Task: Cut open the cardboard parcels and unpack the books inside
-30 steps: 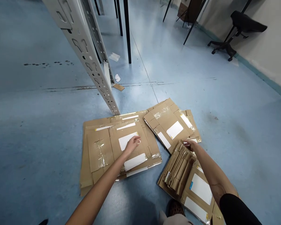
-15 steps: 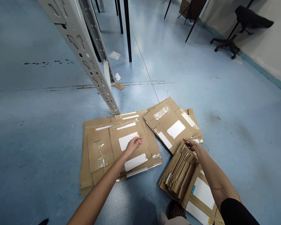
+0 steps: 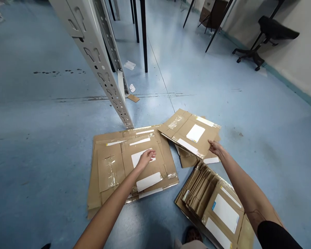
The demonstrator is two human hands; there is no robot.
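My left hand (image 3: 146, 159) rests with its fingers on a white label of a stack of flattened cardboard boxes (image 3: 111, 148). My right hand (image 3: 215, 147) grips the lower right edge of a flattened taped box (image 3: 181, 129), which tilts up off a second cardboard piece (image 3: 188, 159). Below that, a folded cardboard bundle (image 3: 198, 193) lies on an opened box with white labels (image 3: 223, 214), well clear of both hands.
A perforated metal shelf upright (image 3: 101, 58) lands just behind the left stack. Black table legs (image 3: 144, 34), paper scraps (image 3: 130, 65) and a cardboard scrap (image 3: 133, 98) lie beyond. A black stool (image 3: 264, 41) stands by the wall. My shoe (image 3: 193, 235) shows at the bottom.
My right hand has moved up and away from the folded bundle. The taped flat box now lifts and tilts in its grip, showing the piece beneath. My left hand stays nearly still.
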